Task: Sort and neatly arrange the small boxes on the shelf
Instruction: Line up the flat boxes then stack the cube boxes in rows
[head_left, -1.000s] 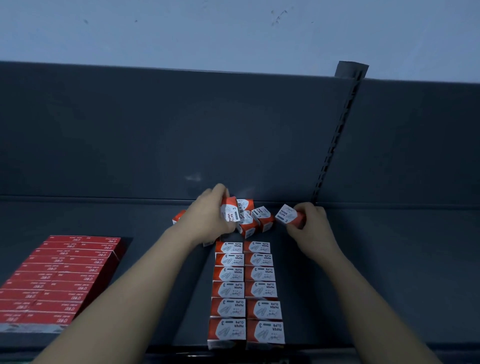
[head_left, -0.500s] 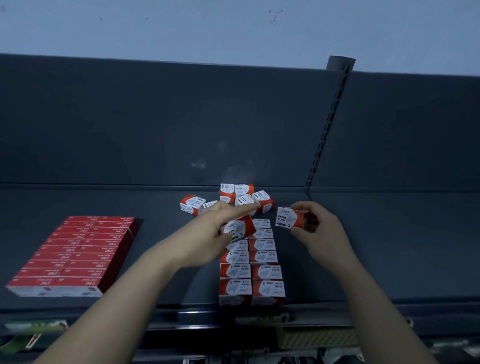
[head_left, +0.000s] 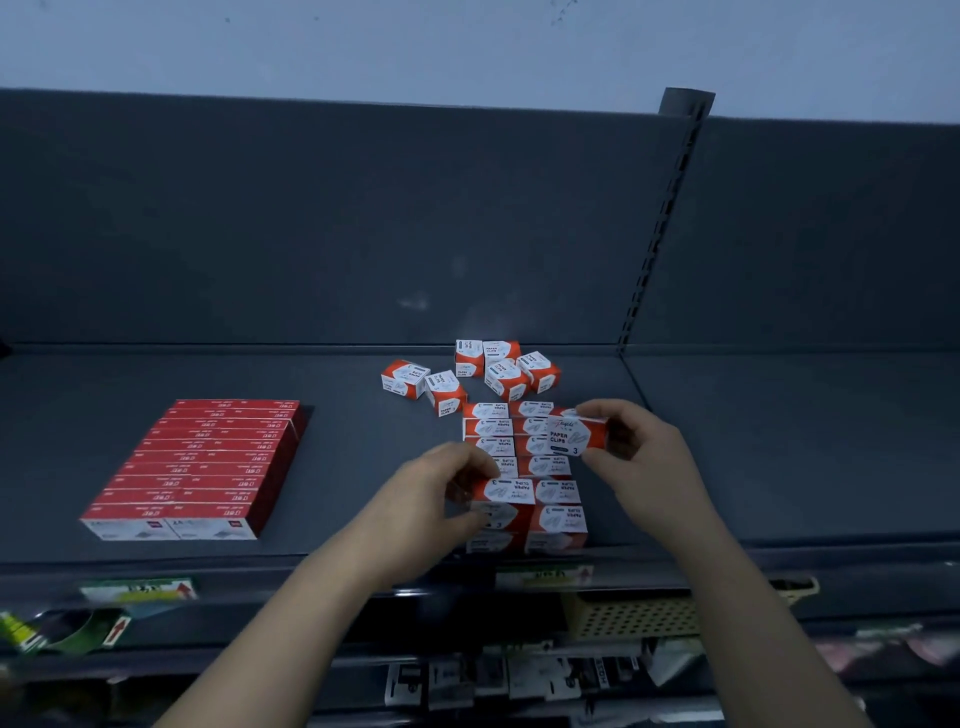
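Left hand grips the first box, apparently seating it on the rows; right hand pinches the second box ready.

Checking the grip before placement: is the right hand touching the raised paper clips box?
Touching. Head view shows the right hand pinching the raised paper clips box between thumb and fingers.

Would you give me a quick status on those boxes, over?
Left hand grips front box on the rows. Right hand holds second box above them. Loose boxes behind, nothing blocking.
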